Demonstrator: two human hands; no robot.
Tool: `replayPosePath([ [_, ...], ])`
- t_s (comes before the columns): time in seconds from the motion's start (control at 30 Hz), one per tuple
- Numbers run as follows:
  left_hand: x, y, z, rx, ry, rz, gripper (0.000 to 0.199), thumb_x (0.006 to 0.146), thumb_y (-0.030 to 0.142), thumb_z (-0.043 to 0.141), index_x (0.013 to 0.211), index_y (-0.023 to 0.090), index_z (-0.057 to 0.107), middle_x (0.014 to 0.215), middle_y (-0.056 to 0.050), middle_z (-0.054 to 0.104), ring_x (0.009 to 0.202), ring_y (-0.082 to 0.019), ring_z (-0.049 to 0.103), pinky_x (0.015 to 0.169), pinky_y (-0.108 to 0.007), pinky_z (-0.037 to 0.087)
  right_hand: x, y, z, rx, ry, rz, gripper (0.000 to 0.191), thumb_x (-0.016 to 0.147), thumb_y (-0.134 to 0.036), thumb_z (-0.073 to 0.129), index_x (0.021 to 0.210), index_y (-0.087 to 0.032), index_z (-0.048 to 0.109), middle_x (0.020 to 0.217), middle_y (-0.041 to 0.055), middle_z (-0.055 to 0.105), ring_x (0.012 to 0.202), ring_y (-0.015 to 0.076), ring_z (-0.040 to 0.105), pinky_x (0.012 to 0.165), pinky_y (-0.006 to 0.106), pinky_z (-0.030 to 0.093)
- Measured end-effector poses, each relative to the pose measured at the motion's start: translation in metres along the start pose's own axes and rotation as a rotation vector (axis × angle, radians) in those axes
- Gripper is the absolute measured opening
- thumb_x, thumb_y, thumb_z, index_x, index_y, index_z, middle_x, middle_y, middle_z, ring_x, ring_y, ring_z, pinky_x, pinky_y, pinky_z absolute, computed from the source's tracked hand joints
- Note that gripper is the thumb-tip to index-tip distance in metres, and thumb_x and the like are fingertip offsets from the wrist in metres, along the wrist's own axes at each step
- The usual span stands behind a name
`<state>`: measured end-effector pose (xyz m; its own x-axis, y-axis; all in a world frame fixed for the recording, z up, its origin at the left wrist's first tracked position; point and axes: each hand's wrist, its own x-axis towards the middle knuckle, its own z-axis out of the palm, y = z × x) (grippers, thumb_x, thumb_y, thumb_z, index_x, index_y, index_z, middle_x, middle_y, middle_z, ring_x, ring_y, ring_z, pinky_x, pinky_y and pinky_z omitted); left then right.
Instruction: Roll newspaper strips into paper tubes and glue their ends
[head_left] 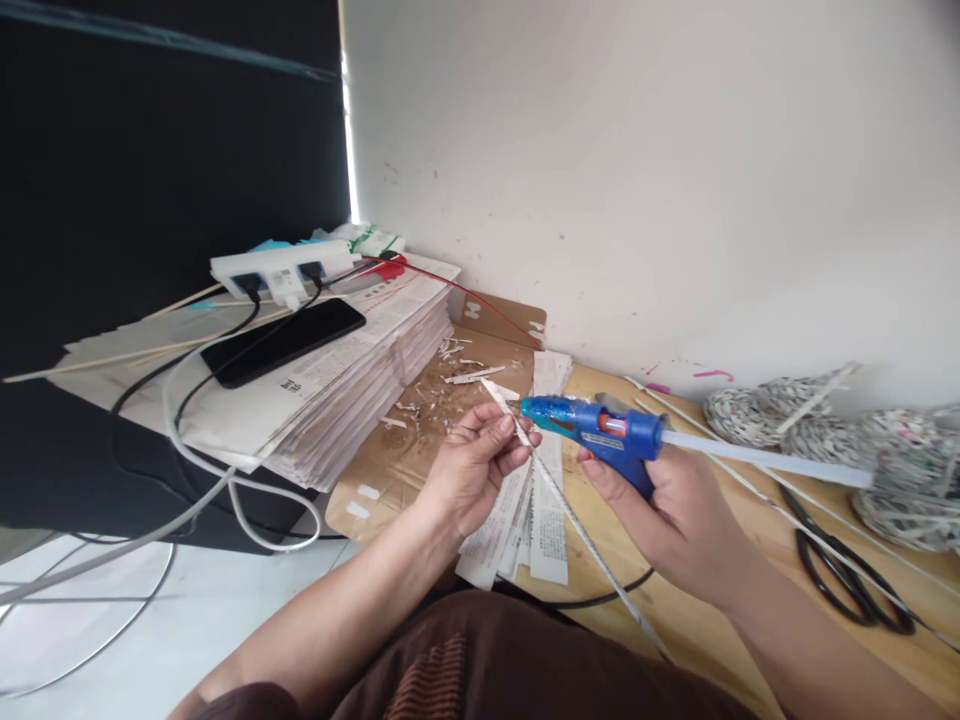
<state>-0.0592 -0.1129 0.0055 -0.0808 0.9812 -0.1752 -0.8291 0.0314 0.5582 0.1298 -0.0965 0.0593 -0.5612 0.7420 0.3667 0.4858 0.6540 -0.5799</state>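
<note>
My left hand (486, 455) pinches a thin rolled paper strip (566, 510) near its upper end, and the strip trails down to the right toward my lap. My right hand (667, 510) is wrapped round the handle of a blue hot glue gun (619, 435). A long, pale glue stick (772, 460) sticks out of the gun's back. The nozzle points left at the paper strip, right by my left fingertips; whether it touches the paper I cannot tell. Below my left hand lie flat cut newspaper strips (549, 530).
At left, a thick newspaper stack (360, 400) bears a black phone (285, 340), a white power strip (281, 270) and loose cables. Paper scraps litter the cardboard (375, 480). Black scissors (847, 570) and coiled paper cords (750, 410) lie on the wooden table (727, 560) at right.
</note>
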Motion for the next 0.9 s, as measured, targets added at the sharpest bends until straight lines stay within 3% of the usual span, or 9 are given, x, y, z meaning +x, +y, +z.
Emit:
replayPosePath([
  [0.2, 0.0038, -0.0021, -0.0016, -0.007, 0.044, -0.029, 0.010, 0.077, 0.008, 0.070, 0.085, 0.012, 0.065, 0.073, -0.004, 0.071, 0.065, -0.013, 0.070, 0.057, -0.015, 0.057, -0.0056, 0.0027, 0.0042, -0.139, 0.014, -0.038, 0.018, 0.088, -0.031, 0.056, 0.105, -0.026, 0.059, 0.079, 0.0040, 0.066, 0.065, 0.0213, 0.062, 0.062, 0.033, 0.046],
  [0.37, 0.0062, -0.0026, -0.0018, -0.036, 0.029, -0.041, 0.007, 0.078, 0.008, 0.068, 0.084, 0.010, 0.068, 0.073, -0.004, 0.071, 0.063, -0.012, 0.069, 0.057, -0.015, 0.057, -0.0061, 0.0021, 0.0052, -0.215, 0.037, -0.076, 0.018, 0.088, -0.032, 0.055, 0.105, -0.025, 0.056, 0.072, 0.0036, 0.066, 0.057, 0.0203, 0.061, 0.054, 0.031, 0.043],
  [0.6, 0.0070, -0.0028, -0.0035, -0.034, 0.004, -0.044, 0.006, 0.076, 0.009, 0.070, 0.082, 0.009, 0.069, 0.073, -0.005, 0.070, 0.065, -0.012, 0.069, 0.058, -0.015, 0.057, -0.0051, 0.0019, 0.0043, -0.239, 0.041, -0.091, 0.017, 0.091, -0.031, 0.052, 0.105, -0.022, 0.056, 0.081, 0.0053, 0.069, 0.069, 0.0217, 0.067, 0.054, 0.028, 0.045],
  [0.9, 0.0052, -0.0010, -0.0025, -0.033, -0.011, -0.039, 0.007, 0.074, 0.010, 0.073, 0.079, 0.009, 0.069, 0.075, -0.005, 0.069, 0.068, -0.012, 0.069, 0.058, -0.014, 0.057, -0.0055, 0.0039, 0.0047, -0.220, 0.039, -0.029, 0.015, 0.089, -0.032, 0.055, 0.100, -0.022, 0.058, 0.074, 0.0036, 0.067, 0.062, 0.0202, 0.064, 0.057, 0.029, 0.045],
])
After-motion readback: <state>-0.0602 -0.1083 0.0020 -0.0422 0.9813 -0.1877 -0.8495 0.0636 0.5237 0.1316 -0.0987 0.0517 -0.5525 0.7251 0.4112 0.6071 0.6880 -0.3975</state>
